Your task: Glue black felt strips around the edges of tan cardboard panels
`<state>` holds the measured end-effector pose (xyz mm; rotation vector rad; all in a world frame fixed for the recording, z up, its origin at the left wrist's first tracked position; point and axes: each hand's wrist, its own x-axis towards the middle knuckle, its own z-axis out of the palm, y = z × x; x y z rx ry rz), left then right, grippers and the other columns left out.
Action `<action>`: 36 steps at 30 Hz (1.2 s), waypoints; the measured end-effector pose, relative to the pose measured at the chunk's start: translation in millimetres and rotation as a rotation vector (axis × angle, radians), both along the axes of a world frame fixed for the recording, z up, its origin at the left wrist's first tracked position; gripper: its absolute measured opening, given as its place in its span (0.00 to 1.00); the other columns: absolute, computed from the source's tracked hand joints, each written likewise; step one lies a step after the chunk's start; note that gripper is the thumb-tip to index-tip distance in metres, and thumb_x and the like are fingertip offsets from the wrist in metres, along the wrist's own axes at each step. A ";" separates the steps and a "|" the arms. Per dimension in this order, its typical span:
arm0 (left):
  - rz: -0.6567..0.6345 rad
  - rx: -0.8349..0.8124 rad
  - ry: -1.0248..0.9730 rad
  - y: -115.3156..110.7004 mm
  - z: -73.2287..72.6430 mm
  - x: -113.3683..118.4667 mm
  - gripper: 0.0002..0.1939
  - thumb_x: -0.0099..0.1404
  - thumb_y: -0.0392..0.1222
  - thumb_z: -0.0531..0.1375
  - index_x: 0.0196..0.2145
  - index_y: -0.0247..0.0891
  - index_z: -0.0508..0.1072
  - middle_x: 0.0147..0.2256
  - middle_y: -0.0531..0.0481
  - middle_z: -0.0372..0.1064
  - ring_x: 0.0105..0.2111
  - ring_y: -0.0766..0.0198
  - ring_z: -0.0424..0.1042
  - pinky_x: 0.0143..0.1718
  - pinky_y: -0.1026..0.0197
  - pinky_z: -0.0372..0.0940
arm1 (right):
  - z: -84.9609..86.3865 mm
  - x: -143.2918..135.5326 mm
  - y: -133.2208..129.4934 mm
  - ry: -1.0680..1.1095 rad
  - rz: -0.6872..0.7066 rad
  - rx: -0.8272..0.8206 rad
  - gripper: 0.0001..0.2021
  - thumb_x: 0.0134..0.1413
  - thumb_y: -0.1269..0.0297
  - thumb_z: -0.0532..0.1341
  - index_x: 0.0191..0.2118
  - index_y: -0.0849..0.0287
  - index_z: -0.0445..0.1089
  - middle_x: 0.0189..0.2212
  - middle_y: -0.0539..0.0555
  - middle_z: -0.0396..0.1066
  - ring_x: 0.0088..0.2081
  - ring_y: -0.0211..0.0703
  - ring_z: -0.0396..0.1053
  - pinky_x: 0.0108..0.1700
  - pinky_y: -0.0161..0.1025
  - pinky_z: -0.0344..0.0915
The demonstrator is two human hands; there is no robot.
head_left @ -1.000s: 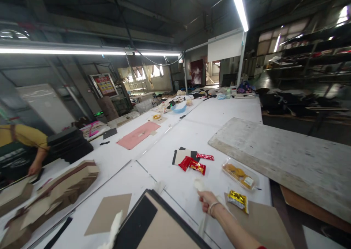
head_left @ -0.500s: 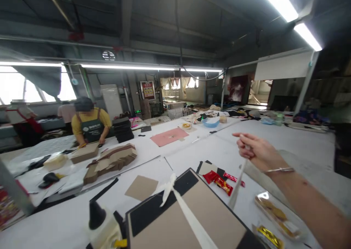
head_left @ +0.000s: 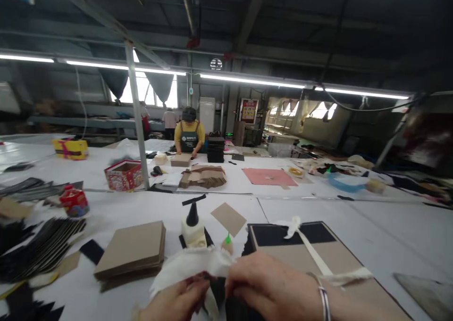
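At the bottom centre, my left hand [head_left: 180, 300] is closed on a white cloth [head_left: 194, 264]. My right hand [head_left: 262, 283] pinches the same cloth's right end, its fingertips close to my left hand. Dark material shows below and between the hands. To the right lies a beige board [head_left: 307, 255] with a dark panel along its top and a knotted white strip across it; my right forearm passes over its lower part. Just beyond my hands stand a white glue bottle [head_left: 194, 231] with a black cap and a small bottle [head_left: 227, 244] with a green tip.
A stack of beige boards [head_left: 130, 248] lies to the left, near dark strips [head_left: 53, 245] and a red bottle [head_left: 74, 201]. Farther off are a red patterned box [head_left: 123, 175], a metal post [head_left: 136, 118] and a pink sheet [head_left: 269, 176]. A person [head_left: 189, 135] works across the table.
The view has swung left. My right hand has come from the right side to the bottom centre, and my left hand has entered view, both now on the white cloth.
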<state>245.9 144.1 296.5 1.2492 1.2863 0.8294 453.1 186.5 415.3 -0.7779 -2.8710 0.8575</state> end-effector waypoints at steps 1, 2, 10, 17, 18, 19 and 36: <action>-0.017 -0.010 -0.053 -2.3 2.9 -0.5 0.23 0.56 0.65 0.55 0.30 0.40 0.67 0.17 0.59 0.57 0.14 0.73 0.49 0.14 0.67 0.46 | 0.6 1.3 2.2 0.020 -0.071 -0.047 0.11 0.52 0.76 0.58 0.39 0.58 0.74 0.34 0.51 0.73 0.39 0.41 0.68 0.42 0.31 0.62; -0.036 -0.019 -0.121 -3.7 5.3 -0.8 0.22 0.56 0.64 0.56 0.33 0.40 0.65 0.17 0.60 0.56 0.12 0.74 0.47 0.13 0.68 0.45 | 1.5 2.8 4.4 0.025 -0.137 -0.093 0.10 0.51 0.74 0.59 0.38 0.58 0.74 0.34 0.51 0.72 0.40 0.43 0.68 0.43 0.33 0.62; 0.124 -0.025 -0.523 2.3 6.2 2.7 0.13 0.58 0.49 0.60 0.34 0.41 0.61 0.16 0.64 0.54 0.13 0.78 0.37 0.14 0.70 0.35 | -8.8 5.3 11.1 0.033 -0.297 -0.268 0.11 0.42 0.67 0.63 0.36 0.56 0.75 0.31 0.51 0.66 0.35 0.44 0.63 0.36 0.35 0.59; 0.319 0.006 -0.609 2.6 -7.5 -21.9 0.14 0.57 0.48 0.61 0.35 0.42 0.60 0.16 0.64 0.52 0.15 0.78 0.34 0.15 0.70 0.33 | -22.5 11.3 20.9 0.166 -0.284 -0.565 0.24 0.36 0.70 0.65 0.46 0.55 0.71 0.24 0.44 0.57 0.24 0.34 0.54 0.23 0.29 0.49; 0.351 0.005 -0.614 2.5 -9.3 -25.7 0.15 0.56 0.48 0.62 0.35 0.42 0.60 0.16 0.64 0.52 0.15 0.78 0.35 0.16 0.70 0.33 | -22.8 11.2 21.1 0.155 -0.294 -0.539 0.26 0.35 0.70 0.66 0.47 0.53 0.70 0.27 0.45 0.59 0.25 0.34 0.56 0.24 0.29 0.51; 0.385 0.007 -0.617 2.4 -11.1 -29.2 0.15 0.56 0.48 0.62 0.35 0.42 0.60 0.16 0.64 0.52 0.15 0.78 0.35 0.16 0.71 0.33 | -22.6 10.5 20.7 0.128 -0.306 -0.500 0.28 0.34 0.71 0.66 0.48 0.51 0.70 0.30 0.46 0.61 0.27 0.35 0.58 0.26 0.30 0.53; 0.822 -0.057 -0.750 -26.0 -52.9 -110.2 0.20 0.47 0.41 0.70 0.35 0.45 0.64 0.17 0.62 0.55 0.14 0.79 0.44 0.14 0.74 0.40 | 4.4 -19.2 30.4 -0.227 -0.342 -0.245 0.32 0.37 0.66 0.68 0.53 0.47 0.67 0.42 0.52 0.67 0.45 0.52 0.63 0.50 0.43 0.60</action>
